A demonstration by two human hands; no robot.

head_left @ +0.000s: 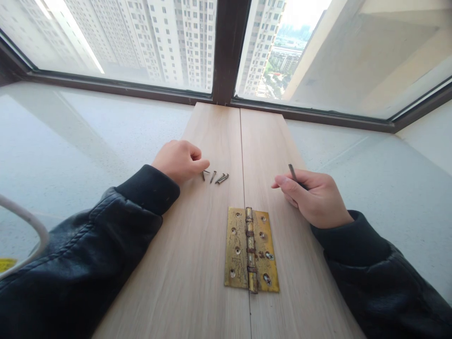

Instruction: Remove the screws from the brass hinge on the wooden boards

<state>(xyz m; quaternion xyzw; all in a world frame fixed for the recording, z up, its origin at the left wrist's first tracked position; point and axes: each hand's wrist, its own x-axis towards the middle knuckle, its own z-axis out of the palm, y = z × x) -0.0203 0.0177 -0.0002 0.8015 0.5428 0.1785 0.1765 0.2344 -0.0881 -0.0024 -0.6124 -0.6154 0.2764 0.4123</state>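
Note:
A worn brass butt hinge (238,240) lies open across the seam between two pale wood boards (212,127). Cross-head screws (267,279) sit in the two lower holes of its right leaf; the left leaf shows bare holes. My left hand (180,161) is closed at the far left of the hinge, fingertips pinched at a screw (206,172) that pokes out by the thumb. Beside it several loose screws (221,178) lie on the left board. Over the right board, my right hand (314,195) grips a screwdriver (292,172); its dark shaft points up and its handle is hidden.
The boards rest on a white speckled sill (148,117). Dark window frames (224,52) stand at the far end of the boards. A white cable or tube (33,226) curves in at the left edge, with something yellow (7,264) behind it.

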